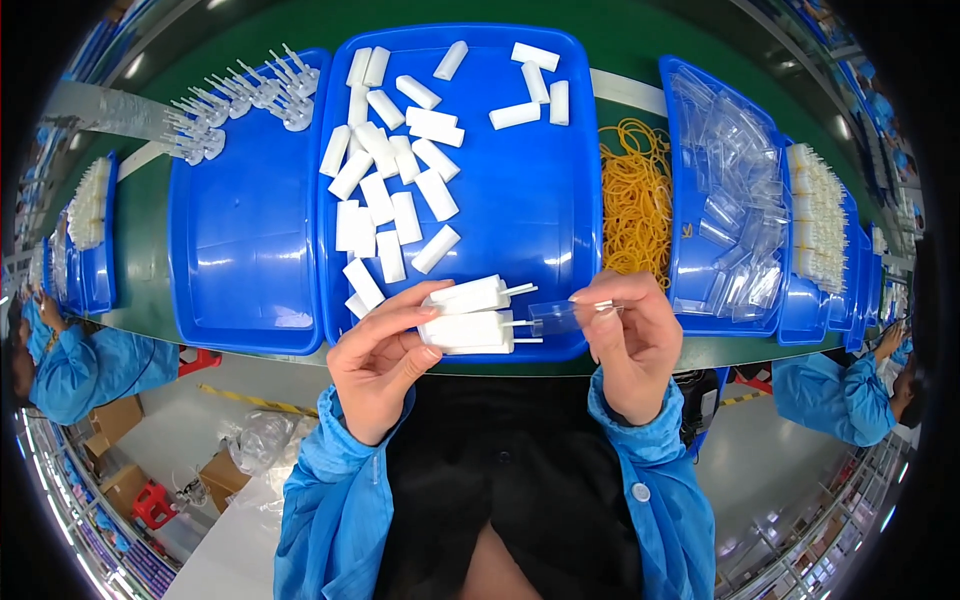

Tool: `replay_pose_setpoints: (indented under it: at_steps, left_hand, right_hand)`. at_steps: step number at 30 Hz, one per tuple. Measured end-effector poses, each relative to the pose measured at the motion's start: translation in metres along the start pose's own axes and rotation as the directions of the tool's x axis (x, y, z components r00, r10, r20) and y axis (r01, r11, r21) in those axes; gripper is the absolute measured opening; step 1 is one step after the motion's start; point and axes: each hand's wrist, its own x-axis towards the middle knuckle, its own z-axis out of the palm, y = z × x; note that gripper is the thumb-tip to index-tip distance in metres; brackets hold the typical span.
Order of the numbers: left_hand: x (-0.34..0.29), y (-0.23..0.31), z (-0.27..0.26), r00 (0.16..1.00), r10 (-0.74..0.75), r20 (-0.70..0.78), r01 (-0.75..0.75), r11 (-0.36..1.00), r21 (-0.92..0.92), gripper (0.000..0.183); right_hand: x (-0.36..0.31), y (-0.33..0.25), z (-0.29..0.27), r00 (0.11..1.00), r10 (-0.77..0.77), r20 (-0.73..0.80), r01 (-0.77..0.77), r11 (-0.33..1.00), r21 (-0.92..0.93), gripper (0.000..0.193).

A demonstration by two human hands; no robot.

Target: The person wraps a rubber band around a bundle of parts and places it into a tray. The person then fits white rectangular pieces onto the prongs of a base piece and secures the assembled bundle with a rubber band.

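My left hand [378, 365] is closed round a bundle of white plastic blocks [470, 330], with thin white pins sticking out toward the right. Between the fingertips of my right hand [640, 345] is a clear plastic sleeve [557, 319], its left end close to the tips of the pins. Whether sleeve and pins touch, I cannot tell. Something small and white also shows at those fingertips. Both hands are over the near edge of a large blue tray [525, 215], where many loose white blocks [437, 195] lie, mostly on its left side.
Left of the large tray, another blue tray [240, 260] bears white stemmed parts [290, 100] at its far end. Yellow rubber bands [635, 200] lie in a heap to the right, beside a tray of clear sleeves [735, 170]. Blue-sleeved people [105, 350] work on both sides.
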Motion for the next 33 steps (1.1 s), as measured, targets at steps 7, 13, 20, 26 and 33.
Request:
replay_pose_setpoints:
  at_steps: [7, 13, 20, 26, 33]
  left_hand:
    - [0.002, 0.000, 0.003, 1.000, -0.009, 0.020, 0.009, 1.000, -0.008, 0.025]
    - [0.009, 0.001, 0.010, 0.987, 0.133, 0.093, -0.154, 0.949, 0.274, 0.037]
    - [0.008, 0.007, 0.010, 0.991, 0.085, 0.107, -0.112, 0.954, 0.279, 0.028]
    - [0.007, 0.006, 0.009, 0.993, 0.060, 0.099, -0.087, 0.952, 0.294, 0.025]
    - [0.007, 0.013, 0.011, 0.993, 0.069, 0.096, -0.096, 0.945, 0.314, 0.021]
  right_hand:
    - [-0.001, 0.005, 0.010, 0.998, 0.026, 0.063, -0.026, 1.000, 0.000, 0.011]
    - [-0.003, 0.012, 0.023, 0.995, 0.090, 0.033, -0.091, 0.994, 0.053, 0.011]
    - [-0.004, 0.017, 0.023, 0.997, 0.068, 0.039, -0.069, 0.997, 0.039, 0.010]
    - [-0.005, 0.016, 0.025, 0.996, 0.065, 0.066, -0.066, 0.998, 0.005, 0.008]
    - [-0.004, 0.016, 0.023, 0.990, 0.072, 0.125, -0.081, 0.995, 0.064, 0.009]
